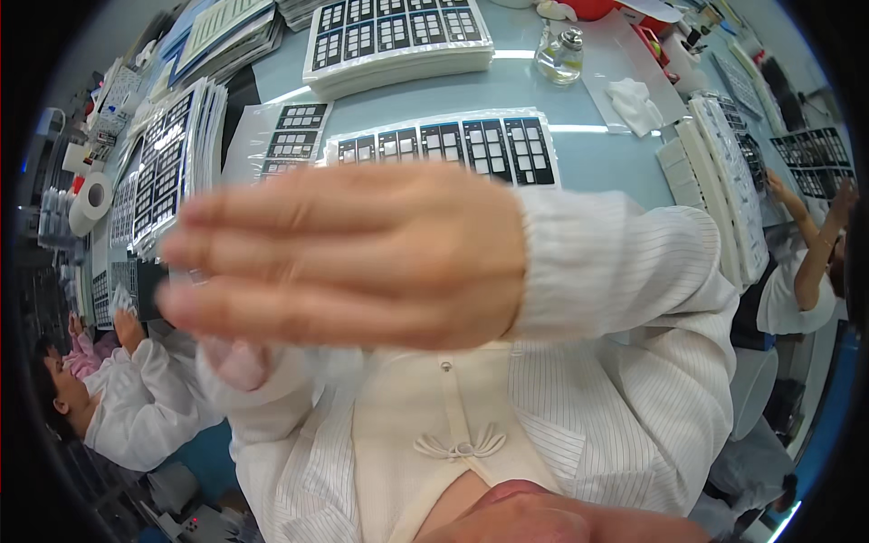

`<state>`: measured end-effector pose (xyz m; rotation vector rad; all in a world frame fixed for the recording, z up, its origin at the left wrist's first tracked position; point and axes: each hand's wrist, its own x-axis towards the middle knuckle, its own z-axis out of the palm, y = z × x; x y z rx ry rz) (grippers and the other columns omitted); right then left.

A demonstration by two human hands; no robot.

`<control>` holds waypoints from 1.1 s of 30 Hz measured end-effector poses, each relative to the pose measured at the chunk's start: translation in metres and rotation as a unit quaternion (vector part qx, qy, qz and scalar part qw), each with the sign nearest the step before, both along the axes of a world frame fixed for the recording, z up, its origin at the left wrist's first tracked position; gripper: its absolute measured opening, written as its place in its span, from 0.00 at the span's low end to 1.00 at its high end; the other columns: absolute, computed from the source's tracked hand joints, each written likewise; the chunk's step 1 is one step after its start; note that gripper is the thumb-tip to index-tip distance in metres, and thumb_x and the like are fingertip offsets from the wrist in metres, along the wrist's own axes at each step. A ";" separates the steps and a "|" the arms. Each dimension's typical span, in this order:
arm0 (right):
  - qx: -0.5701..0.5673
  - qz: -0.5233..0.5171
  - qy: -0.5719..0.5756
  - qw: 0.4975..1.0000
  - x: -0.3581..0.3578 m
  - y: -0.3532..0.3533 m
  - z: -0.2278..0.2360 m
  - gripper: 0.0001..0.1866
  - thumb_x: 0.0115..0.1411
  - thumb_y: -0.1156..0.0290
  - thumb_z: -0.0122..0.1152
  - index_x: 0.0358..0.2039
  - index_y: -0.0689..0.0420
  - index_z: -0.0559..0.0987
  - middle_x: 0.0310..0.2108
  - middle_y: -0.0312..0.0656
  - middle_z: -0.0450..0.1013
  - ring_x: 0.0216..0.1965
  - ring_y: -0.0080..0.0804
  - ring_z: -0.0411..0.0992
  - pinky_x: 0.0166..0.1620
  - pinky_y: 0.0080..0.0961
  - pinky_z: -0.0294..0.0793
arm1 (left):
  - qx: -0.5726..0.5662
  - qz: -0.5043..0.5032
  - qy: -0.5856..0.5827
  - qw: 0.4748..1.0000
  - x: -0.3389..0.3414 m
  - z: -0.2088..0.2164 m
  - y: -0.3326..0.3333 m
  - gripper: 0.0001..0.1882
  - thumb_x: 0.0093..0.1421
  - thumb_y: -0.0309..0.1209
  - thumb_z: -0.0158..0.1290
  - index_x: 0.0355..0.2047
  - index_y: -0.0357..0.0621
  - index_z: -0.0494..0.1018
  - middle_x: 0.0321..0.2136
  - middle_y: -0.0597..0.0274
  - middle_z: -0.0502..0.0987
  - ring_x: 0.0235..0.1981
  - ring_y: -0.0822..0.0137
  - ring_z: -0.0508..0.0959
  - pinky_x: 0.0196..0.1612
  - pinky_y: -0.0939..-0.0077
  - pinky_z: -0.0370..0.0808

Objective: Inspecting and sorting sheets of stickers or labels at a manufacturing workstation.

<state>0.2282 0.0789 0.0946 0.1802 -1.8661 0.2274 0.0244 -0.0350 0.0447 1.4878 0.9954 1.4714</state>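
Right grip (pixel 362 258), bare and motion-blurred, spans the middle of my view, coming from a striped white sleeve (pixel 615 262) at right. Fingers stretched straight and side by side, not curled around anything I can see.

Behind it: pale blue, glossy counter (pixel 606 172) with bright reflections. Busy room around it; co-workers in white sit at left (pixel 149 398) and right (pixel 797 290), both bent by the lens. White trays (pixel 724 181) line the right side. Thick stack (pixel 398 72) of pale sheets with dark panels at the far side; another stack (pixel 167 167) to the left. Patterned sheets (pixel 511 149) of the same kind lie just beyond the hand. Smaller: white paper roll (pixel 90 204), clear bottle (pixel 559 61), crumpled white cloth (pixel 635 104).

Hard to make out: near edge of those patterned sheets, covered by the hand. Palm faces away from me. Left grip (pixel 239 362) shows only as a blur below the right fingertips; I cannot tell how far open it is or what it holds. Rim dark, outer clutter cut off.
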 end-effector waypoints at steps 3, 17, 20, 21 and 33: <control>-0.084 -0.078 -0.103 0.988 0.044 0.044 -0.002 0.21 0.51 0.73 0.60 0.47 0.60 0.72 0.40 0.46 0.74 0.40 0.35 0.73 0.43 0.25 0.74 | -0.027 0.073 0.064 0.995 -0.072 -0.009 -0.044 0.25 0.55 0.30 0.51 0.51 0.29 0.62 0.27 0.60 0.71 0.24 0.72 0.69 0.27 0.84 0.64; -0.669 -0.205 -0.237 0.674 0.197 0.078 -0.128 0.12 0.49 0.70 0.64 0.34 0.62 0.77 0.24 0.38 0.74 0.23 0.22 0.72 0.27 0.17 0.71 | -0.673 0.441 0.080 0.589 -0.243 -0.259 -0.386 0.16 0.53 0.31 0.56 0.42 0.41 0.72 0.24 0.62 0.75 0.25 0.70 0.73 0.26 0.76 0.70; -0.671 -0.202 -0.230 0.676 0.194 0.069 -0.133 0.14 0.49 0.70 0.65 0.35 0.61 0.76 0.23 0.38 0.74 0.22 0.22 0.71 0.27 0.17 0.71 | -0.655 0.527 0.242 0.485 -0.219 -0.270 -0.388 0.14 0.53 0.31 0.56 0.40 0.41 0.73 0.25 0.61 0.75 0.25 0.68 0.74 0.27 0.75 0.70; -0.673 -0.207 -0.227 0.673 0.193 0.066 -0.131 0.14 0.49 0.72 0.63 0.36 0.62 0.74 0.23 0.37 0.73 0.22 0.20 0.70 0.26 0.14 0.68 | -0.632 0.560 0.296 0.446 -0.215 -0.271 -0.382 0.14 0.53 0.31 0.56 0.40 0.41 0.73 0.25 0.60 0.76 0.25 0.68 0.74 0.27 0.75 0.71; -0.384 -0.220 -0.221 0.869 0.200 0.010 -0.102 0.09 0.42 0.76 0.67 0.26 0.60 0.77 0.25 0.39 0.71 0.23 0.26 0.70 0.26 0.18 0.69 | 0.240 0.471 0.572 0.627 -0.064 -0.091 -0.039 0.05 0.53 0.25 0.54 0.30 0.38 0.74 0.30 0.54 0.73 0.31 0.59 0.73 0.35 0.66 0.69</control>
